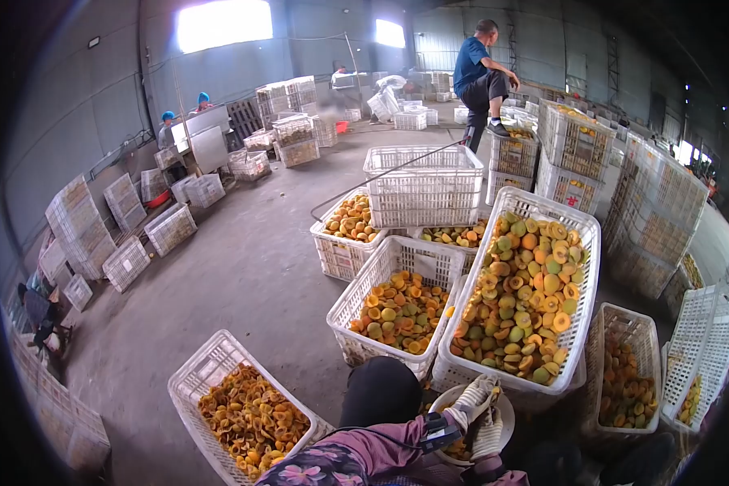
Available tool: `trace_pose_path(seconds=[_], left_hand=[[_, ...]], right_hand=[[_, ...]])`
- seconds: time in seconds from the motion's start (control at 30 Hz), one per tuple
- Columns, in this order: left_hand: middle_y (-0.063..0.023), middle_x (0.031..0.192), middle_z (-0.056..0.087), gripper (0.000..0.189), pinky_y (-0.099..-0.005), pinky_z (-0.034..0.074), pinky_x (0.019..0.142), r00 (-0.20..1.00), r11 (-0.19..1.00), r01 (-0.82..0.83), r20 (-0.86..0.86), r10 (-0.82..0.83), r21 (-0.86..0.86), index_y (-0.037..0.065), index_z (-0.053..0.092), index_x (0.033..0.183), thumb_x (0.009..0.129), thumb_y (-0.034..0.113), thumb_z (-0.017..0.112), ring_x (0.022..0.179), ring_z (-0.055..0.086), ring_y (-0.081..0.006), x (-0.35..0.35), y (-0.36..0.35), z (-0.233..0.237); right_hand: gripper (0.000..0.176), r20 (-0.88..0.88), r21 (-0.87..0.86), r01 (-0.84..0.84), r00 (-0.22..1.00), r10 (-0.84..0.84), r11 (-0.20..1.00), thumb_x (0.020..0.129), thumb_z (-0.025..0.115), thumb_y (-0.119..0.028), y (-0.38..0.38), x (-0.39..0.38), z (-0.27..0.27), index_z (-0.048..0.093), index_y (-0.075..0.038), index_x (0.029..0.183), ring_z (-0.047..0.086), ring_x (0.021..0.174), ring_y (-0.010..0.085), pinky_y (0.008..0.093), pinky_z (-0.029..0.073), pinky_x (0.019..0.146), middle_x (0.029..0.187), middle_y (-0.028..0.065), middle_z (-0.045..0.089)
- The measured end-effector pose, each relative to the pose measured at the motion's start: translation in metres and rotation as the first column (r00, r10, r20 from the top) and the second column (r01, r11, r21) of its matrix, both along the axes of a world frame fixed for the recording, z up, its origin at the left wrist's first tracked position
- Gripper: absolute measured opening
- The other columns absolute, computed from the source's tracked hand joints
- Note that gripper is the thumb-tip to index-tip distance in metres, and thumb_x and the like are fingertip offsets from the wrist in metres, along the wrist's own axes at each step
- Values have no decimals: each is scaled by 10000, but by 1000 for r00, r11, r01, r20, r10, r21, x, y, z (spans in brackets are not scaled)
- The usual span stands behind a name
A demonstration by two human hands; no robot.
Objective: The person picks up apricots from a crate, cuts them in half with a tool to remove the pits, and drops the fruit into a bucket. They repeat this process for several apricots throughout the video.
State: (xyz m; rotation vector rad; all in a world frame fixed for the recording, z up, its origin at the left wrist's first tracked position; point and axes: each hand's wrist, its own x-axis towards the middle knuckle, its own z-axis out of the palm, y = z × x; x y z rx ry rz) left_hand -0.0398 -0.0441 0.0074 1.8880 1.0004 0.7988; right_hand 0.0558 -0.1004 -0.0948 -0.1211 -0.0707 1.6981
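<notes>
My left hand (472, 400), in a whitish knit glove, reaches over a white bucket (506, 421) in front of me. My right hand (488, 437), gloved alike, is just below it, close to or touching it. The fingers of both look curled together; whatever they hold is too small to make out. Some orange fruit pieces (459, 449) show inside the bucket. Right beyond the hands, a large white crate (585, 340) stands tilted, filled with whole and halved apricots (522, 300). A dark device is strapped at my left wrist.
Left of my knee stands a crate (188, 381) of orange halves. Another apricot crate (340, 334) is ahead, with an upturned-looking white crate (425, 190) behind. Crates (624, 324) also stand at right. A person (474, 69) has one foot raised on a crate; stacked crates line the hall.
</notes>
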Motion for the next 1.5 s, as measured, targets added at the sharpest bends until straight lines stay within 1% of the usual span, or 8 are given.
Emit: trace_pose_path(seconds=[0.43,0.53,0.73,0.93,1.03,1.27,1.43,1.5], left_hand=[[-71,1198,525,385,-241,378,952,960,983,57,279,-7,-173,-15,392,1278,915,101,446,1080,494,-131,-3,-13,28],[-105,1277,466,436,-260,305,1023,773,910,195,-629,87,366,-12,369,1302,896,118,458,1179,432,-178,-7,-18,52],[-120,1339,403,536,-266,253,1058,836,843,137,517,184,-521,-25,295,1336,852,126,472,1245,364,-193,-1,-12,15],[-136,1282,447,513,-296,267,1056,799,818,200,573,182,-539,-46,323,1299,816,84,439,1210,401,-212,-4,-1,-20],[-136,1257,455,493,-292,283,1045,967,916,193,90,-238,353,-45,343,1285,811,71,416,1185,415,-219,-15,12,-34],[-50,625,486,386,-270,409,605,734,843,527,557,-389,-106,35,495,706,933,325,379,588,491,-150,-17,11,13],[-58,720,518,276,-270,432,610,604,649,693,746,-282,-316,33,515,1105,952,220,382,627,495,-134,-17,12,-8],[-41,704,540,254,-263,441,558,529,99,833,837,144,-544,30,551,937,918,269,469,623,521,-135,-17,11,22]], right_hand=[[269,729,-7,309,652,-207,951,910,501,-186,-8,-8,41,468,-57,1143,544,967,161,272,465,870,1079,46,541],[295,708,6,304,672,-219,953,911,500,-196,-8,-10,36,454,-59,1167,531,999,165,276,455,887,1118,50,524],[406,442,-81,182,888,-129,980,911,482,-121,-11,-5,53,366,-75,1297,495,1087,172,300,442,912,1237,52,474],[382,760,-28,137,646,-67,990,909,503,-159,-13,-5,43,417,-50,1265,506,1064,153,272,448,855,1210,53,499],[345,804,-54,59,595,8,997,908,520,-213,-16,-4,52,487,-25,1196,528,990,126,235,445,800,1117,45,549],[261,593,-347,-223,700,398,911,854,577,-388,-45,-13,138,547,-129,852,360,383,83,226,283,348,527,-34,415],[252,665,-336,-233,628,405,913,864,558,-377,-55,-13,150,528,-127,854,348,376,84,218,271,349,522,-38,408],[235,722,-296,-244,575,383,924,869,557,-358,-55,-9,150,532,-124,862,362,378,82,222,280,351,540,-32,438]])
